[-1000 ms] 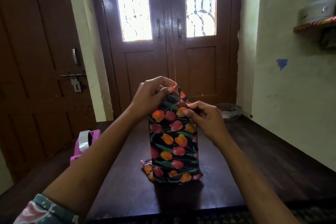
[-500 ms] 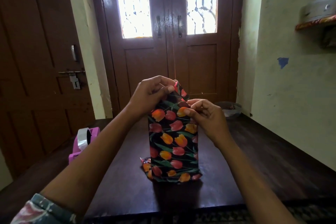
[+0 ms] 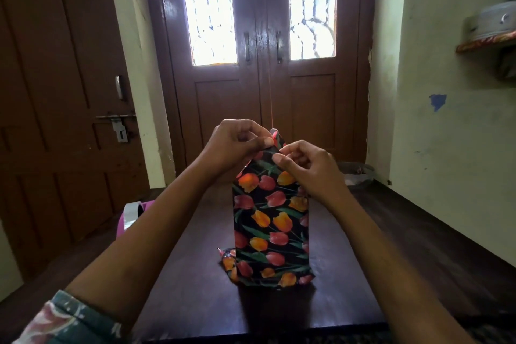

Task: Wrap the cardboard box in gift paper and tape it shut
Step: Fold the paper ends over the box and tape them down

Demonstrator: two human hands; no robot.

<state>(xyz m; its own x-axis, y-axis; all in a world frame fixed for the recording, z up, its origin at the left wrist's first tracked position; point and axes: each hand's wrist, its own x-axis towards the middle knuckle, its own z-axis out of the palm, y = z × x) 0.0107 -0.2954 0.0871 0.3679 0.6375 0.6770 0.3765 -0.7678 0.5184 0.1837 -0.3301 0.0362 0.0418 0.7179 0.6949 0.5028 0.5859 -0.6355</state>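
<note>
- The cardboard box [image 3: 270,220] stands upright on its short end on the dark table [image 3: 192,274], fully covered, so none of the cardboard itself shows.
- The gift paper [image 3: 268,278] is black with red and orange tulips. Its print carries no lettering I can read.
- At the foot of the box the paper flares out loose and crumpled onto the table.
- The left hand [image 3: 234,148] is at the box's top left corner, thumb and curled fingers pinching the raised paper flap.
- The right hand [image 3: 307,167] is at the box's top right, its thumb and forefinger closed on what seems to be the paper's folded edge. The other fingers curl in and hide the contact.
- Left of the box, a pink tape dispenser [image 3: 131,216] is partly hidden behind the left forearm. Any label on it is too small to read.
- Behind the box to the right sits a dim bowl-like container [image 3: 358,173] whose contents are unclear.
- A patterned sleeve [image 3: 69,321] is cut off at the lower left edge.
</note>
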